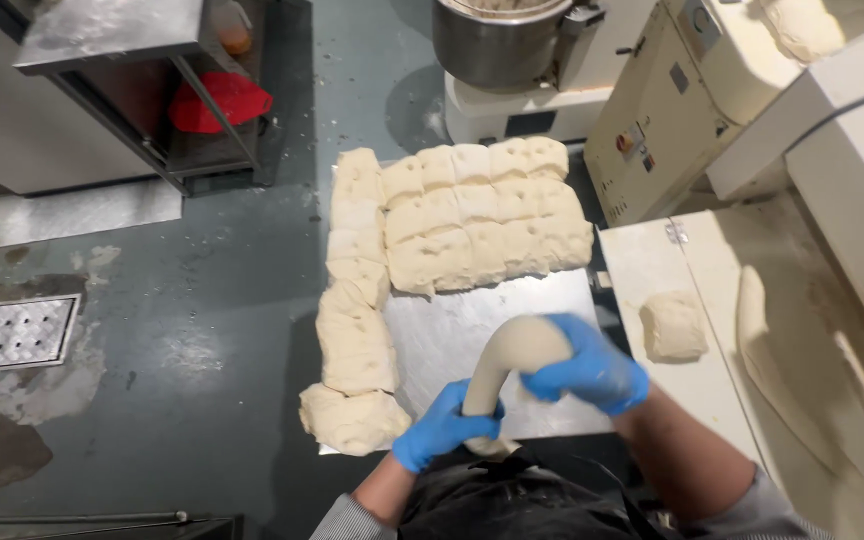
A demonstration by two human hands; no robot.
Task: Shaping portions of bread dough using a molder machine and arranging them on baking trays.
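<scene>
Both blue-gloved hands close around one smooth, pale dough roll [505,360], bent like an arch: the left hand [447,425] clasps its lower end, the right hand [590,368] its upper curve. Beneath it lies a bare steel tray [472,325], edged with soft, dimpled, floury dough blocks [452,225]. A separate lump [673,326] rests on the cream machine table [652,260].

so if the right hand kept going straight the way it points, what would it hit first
Probably the bare metal tray, since the right hand points left and slightly away while gripping the dough roll. Beyond that lie the dough pieces along the left edge, though depth is unclear.
</scene>
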